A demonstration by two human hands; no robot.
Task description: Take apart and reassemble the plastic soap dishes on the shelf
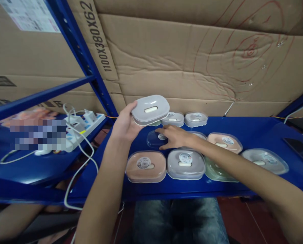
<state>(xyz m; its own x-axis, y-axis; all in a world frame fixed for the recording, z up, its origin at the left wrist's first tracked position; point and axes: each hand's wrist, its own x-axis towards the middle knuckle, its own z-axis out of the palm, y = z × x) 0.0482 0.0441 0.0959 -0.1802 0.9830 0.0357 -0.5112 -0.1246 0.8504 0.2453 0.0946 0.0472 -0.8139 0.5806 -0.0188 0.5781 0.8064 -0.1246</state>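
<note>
My left hand [127, 123] is closed round the left end of a rounded grey plastic box [151, 107], held up tilted above the blue shelf; a pale slot piece shows in its top. My right hand [175, 136] reaches across to a clear plastic cover [153, 139] with a round sticker, thumb and fingers on either side of its right end. Nearest me are a peach box [146, 171], a second grey box [186, 172] and a green box [219, 172], each under a clear cover. My right forearm partly hides the green one.
Two covered boxes [196, 119] stand at the back against the cardboard. Another peach box [231, 147], a pale box [273, 162] and a dark phone-like slab [300, 149] lie to the right. Left are a power strip [91, 123], a white cable [69, 189] and a blue upright [86, 64].
</note>
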